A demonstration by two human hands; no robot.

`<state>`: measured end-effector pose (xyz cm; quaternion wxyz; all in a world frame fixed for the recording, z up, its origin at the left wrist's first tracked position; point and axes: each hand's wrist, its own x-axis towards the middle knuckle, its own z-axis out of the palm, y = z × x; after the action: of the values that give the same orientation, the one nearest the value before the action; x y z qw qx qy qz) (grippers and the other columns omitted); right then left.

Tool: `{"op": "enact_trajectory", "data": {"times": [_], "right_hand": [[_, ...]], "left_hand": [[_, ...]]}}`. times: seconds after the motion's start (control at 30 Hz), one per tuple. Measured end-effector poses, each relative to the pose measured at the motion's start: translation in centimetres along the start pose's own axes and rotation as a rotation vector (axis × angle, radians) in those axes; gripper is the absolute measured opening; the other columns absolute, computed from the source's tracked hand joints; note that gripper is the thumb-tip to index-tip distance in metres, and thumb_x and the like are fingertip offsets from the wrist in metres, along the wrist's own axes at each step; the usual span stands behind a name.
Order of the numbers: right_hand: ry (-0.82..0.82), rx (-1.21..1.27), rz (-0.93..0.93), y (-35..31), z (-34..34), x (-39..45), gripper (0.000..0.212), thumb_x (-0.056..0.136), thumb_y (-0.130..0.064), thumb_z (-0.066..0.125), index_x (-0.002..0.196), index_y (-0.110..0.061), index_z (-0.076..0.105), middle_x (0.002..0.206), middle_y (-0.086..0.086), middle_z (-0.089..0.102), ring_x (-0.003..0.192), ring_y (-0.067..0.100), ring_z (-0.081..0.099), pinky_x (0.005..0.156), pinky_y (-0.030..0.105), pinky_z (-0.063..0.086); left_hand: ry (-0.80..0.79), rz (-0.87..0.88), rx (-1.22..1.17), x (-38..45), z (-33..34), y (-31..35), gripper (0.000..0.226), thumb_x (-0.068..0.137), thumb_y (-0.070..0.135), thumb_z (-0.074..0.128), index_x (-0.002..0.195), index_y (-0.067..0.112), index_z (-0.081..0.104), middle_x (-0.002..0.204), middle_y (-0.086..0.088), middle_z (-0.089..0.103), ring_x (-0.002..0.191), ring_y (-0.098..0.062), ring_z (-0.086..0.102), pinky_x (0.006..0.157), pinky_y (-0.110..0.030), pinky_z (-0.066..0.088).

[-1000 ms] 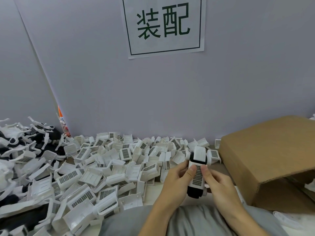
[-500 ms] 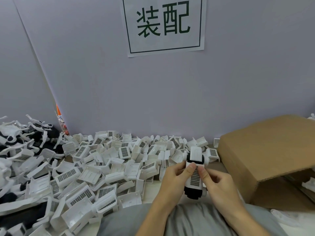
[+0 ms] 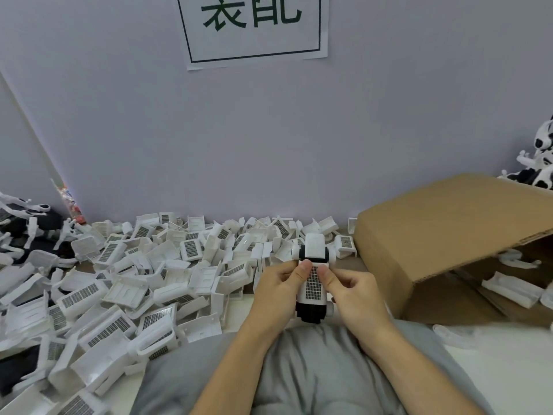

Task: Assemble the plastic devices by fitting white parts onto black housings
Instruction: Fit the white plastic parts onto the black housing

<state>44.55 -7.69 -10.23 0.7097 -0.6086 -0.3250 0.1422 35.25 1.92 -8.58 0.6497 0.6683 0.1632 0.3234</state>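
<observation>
Head view: both hands meet at centre frame, just above the grey fabric (image 3: 314,378) of the person's lap, w/ one half-built black-and-white plastic device (image 3: 312,281) between them. Left hand (image 3: 276,292) grips the device's left side, fingers curled behind it, thumb laid across the front w/ its tip pressing the top edge of the white perforated grille part (image 3: 313,284). Right hand (image 3: 354,290) mirrors that — thumb tip on the same top edge, touching or nearly touching the left thumb, the other fingers wrapped round the right side and back. Neither hand is loose; both are closed on the piece.

The device stands roughly upright, tilted slightly away from the camera. The black housing (image 3: 309,313) shows below the grille as a dark block, and again as a narrow black band under the smooth white cap (image 3: 314,246) that sticks up beyond the thumbs.

Left of the hands, a big loose heap of white plastic grille covers (image 3: 125,292) spreads over the table as far as the pale wall (image 3: 269,139). Right of the hands, close by, a brown cardboard box (image 3: 449,235) lies on its side, open end facing the camera, w/ a few white pieces inside. Far left — a tangle of black-and-white clip-like parts (image 3: 21,223). Paper sign w/ dark green characters (image 3: 254,25) on the wall at the top, partly cut off.
</observation>
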Motion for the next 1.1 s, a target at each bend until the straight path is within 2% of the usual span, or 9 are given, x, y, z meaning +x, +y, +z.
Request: {"op": "enact_trajectory", "data": {"times": [0.17, 0.37, 0.5, 0.53, 0.6, 0.67, 0.77, 0.97, 1.1], "right_hand": [[0.03, -0.03, 0.012, 0.24, 0.17, 0.29, 0.024, 0.092, -0.026, 0.067, 0.073, -0.018, 0.078, 0.074, -0.003, 0.077, 0.07, 0.005, 0.073, 0.059, 0.013, 0.05], [0.119, 0.029, 0.035, 0.25, 0.0, 0.3, 0.034, 0.095, -0.035, 0.062, 0.078, -0.011, 0.079, 0.07, 0.003, 0.076, 0.064, 0.007, 0.07, 0.055, 0.016, 0.049], [0.046, 0.111, 0.047, 0.42, -0.35, 0.59, 0.051, 0.098, -0.034, 0.058, 0.095, 0.016, 0.067, 0.09, 0.037, 0.066, 0.075, 0.037, 0.066, 0.073, 0.037, 0.05], [0.008, 0.105, 0.049, 0.45, -0.3, 0.57, 0.046, 0.099, -0.031, 0.058, 0.096, 0.013, 0.069, 0.087, 0.034, 0.068, 0.076, 0.039, 0.066, 0.074, 0.037, 0.05], [-0.061, 0.046, 0.039, 0.54, -0.15, 0.43, 0.022, 0.099, -0.02, 0.059, 0.098, -0.006, 0.076, 0.07, 0.005, 0.074, 0.069, 0.014, 0.067, 0.07, 0.023, 0.052], [-0.094, -0.004, 0.008, 0.59, -0.1, 0.18, 0.015, 0.098, -0.012, 0.061, 0.1, -0.017, 0.075, 0.074, -0.009, 0.076, 0.07, 0.0, 0.069, 0.067, 0.013, 0.05], [-0.053, -0.014, -0.02, 0.69, -0.15, 0.24, 0.019, 0.096, -0.005, 0.062, 0.094, -0.02, 0.075, 0.085, -0.006, 0.078, 0.083, 0.006, 0.074, 0.069, 0.014, 0.054], [-0.01, -0.126, -0.104, 0.26, 0.35, -0.06, 0.018, 0.097, -0.013, 0.063, 0.096, -0.025, 0.077, 0.081, -0.011, 0.077, 0.076, 0.001, 0.072, 0.066, 0.016, 0.053], [0.046, -0.278, -0.143, 0.52, 0.38, -0.1, 0.016, 0.093, -0.026, 0.07, 0.102, -0.038, 0.067, 0.096, -0.019, 0.074, 0.095, -0.004, 0.068, 0.086, 0.02, 0.054]], "left_hand": [[-0.01, 0.023, 0.052, 0.17, -0.11, -0.29, 0.029, 0.101, 0.023, 0.056, 0.085, 0.007, 0.075, 0.07, 0.002, 0.075, 0.066, -0.003, 0.069, 0.06, -0.014, 0.051], [-0.119, 0.001, 0.045, 0.27, 0.03, -0.48, 0.022, 0.099, 0.018, 0.06, 0.114, 0.007, 0.072, 0.092, -0.003, 0.079, 0.075, -0.005, 0.072, 0.062, -0.013, 0.05], [-0.091, 0.012, 0.129, 0.29, -0.02, -0.73, 0.021, 0.101, 0.016, 0.057, 0.112, 0.006, 0.072, 0.078, 0.006, 0.075, 0.058, 0.002, 0.063, 0.051, -0.013, 0.043], [-0.062, 0.019, 0.139, 0.32, -0.15, -0.78, 0.02, 0.102, 0.017, 0.056, 0.107, 0.009, 0.073, 0.075, 0.008, 0.075, 0.06, 0.001, 0.064, 0.053, -0.012, 0.043], [0.014, 0.019, 0.152, 0.37, -0.38, -0.69, 0.021, 0.103, 0.019, 0.055, 0.097, 0.014, 0.075, 0.071, 0.008, 0.074, 0.063, -0.002, 0.068, 0.056, -0.012, 0.044], [0.047, 0.009, 0.152, 0.38, -0.43, -0.68, 0.022, 0.102, 0.019, 0.055, 0.091, 0.017, 0.074, 0.066, 0.009, 0.073, 0.06, -0.001, 0.067, 0.053, -0.011, 0.044], [0.026, 0.015, 0.199, 0.29, -0.35, -0.72, 0.021, 0.102, 0.019, 0.056, 0.091, 0.023, 0.074, 0.065, 0.016, 0.072, 0.056, 0.005, 0.063, 0.053, -0.008, 0.042], [0.053, 0.014, 0.098, 0.32, -0.48, -0.57, 0.016, 0.098, 0.021, 0.064, 0.086, 0.021, 0.075, 0.06, 0.007, 0.072, 0.05, 0.0, 0.064, 0.052, -0.011, 0.046], [0.21, -0.087, -0.019, 0.8, -0.77, -0.9, 0.026, 0.079, 0.036, 0.082, 0.09, 0.015, 0.07, 0.071, -0.007, 0.076, 0.071, -0.021, 0.075, 0.069, -0.035, 0.059]]}}
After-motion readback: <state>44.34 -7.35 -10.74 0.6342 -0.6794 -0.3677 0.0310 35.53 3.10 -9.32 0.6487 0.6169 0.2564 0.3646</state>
